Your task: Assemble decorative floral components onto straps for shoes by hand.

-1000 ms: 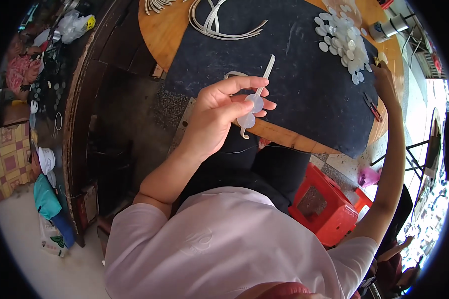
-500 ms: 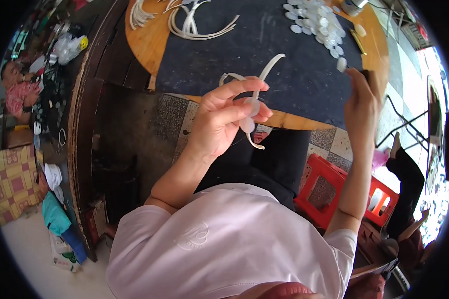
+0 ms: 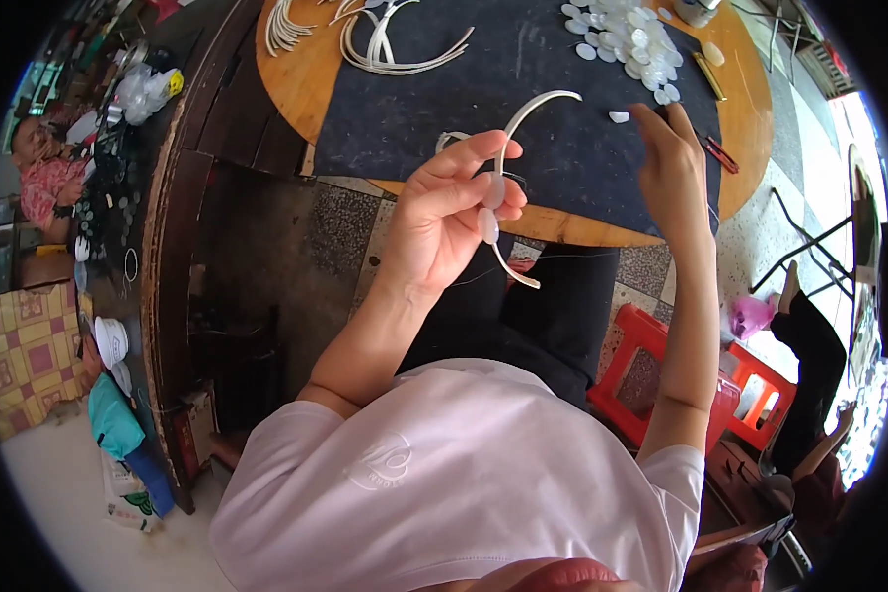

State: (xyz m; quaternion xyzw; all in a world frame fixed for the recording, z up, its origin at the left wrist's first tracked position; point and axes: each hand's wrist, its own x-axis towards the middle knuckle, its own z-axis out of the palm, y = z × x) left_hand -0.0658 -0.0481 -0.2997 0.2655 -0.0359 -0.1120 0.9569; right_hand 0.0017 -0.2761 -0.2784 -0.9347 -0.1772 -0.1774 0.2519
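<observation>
My left hand [image 3: 454,217] is raised over the table's near edge. It pinches a thin white curved headband [image 3: 523,113] between thumb and fingers, with white oval pieces [image 3: 488,225] fixed along the band at my fingertips. My right hand [image 3: 669,158] reaches over the dark mat [image 3: 523,59], back of the hand toward me, and a single white oval piece [image 3: 619,116] is pinched at its fingertips. A heap of several more white oval pieces [image 3: 627,35] lies on the mat beyond that hand.
The mat covers a round wooden table [image 3: 296,89]. A bundle of white headbands [image 3: 385,44] lies at its far left and a red tool [image 3: 722,155] at its right. Red plastic stools [image 3: 661,355] stand beside my legs. One person sits far left [image 3: 39,168], another at right [image 3: 809,335].
My right hand has come back from the heap toward me and to the left, carrying one oval piece. My left hand has kept hold of the headband and tilted it so the arc points up.
</observation>
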